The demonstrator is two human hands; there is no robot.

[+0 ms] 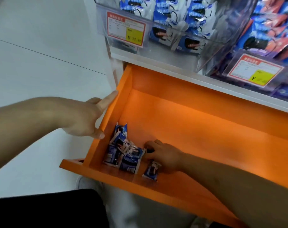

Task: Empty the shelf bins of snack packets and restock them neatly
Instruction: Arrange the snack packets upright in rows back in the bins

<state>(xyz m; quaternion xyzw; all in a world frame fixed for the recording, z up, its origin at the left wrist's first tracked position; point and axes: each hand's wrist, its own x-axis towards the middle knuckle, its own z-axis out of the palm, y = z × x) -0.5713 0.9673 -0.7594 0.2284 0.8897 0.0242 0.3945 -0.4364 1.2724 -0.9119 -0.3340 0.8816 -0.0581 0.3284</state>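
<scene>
Snack packets (123, 152), small blue-and-white foil sachets with a dark biscuit printed on them, lie heaped in the near left corner of an orange drawer (197, 116), between the two hands. One more packet (151, 171) lies apart, just under the right hand (164, 156), whose curled fingers rest on the drawer floor beside the heap; whether they pinch anything cannot be told. The left hand (90, 117) is flat, fingers straight, pressed against the drawer's outer left wall. Above the hands, clear shelf bins (181, 32) hold more blue packets, blurred, behind red-bordered price labels (126, 28) too smeared to read. The frame's edge cuts off the drawer's right end.
</scene>
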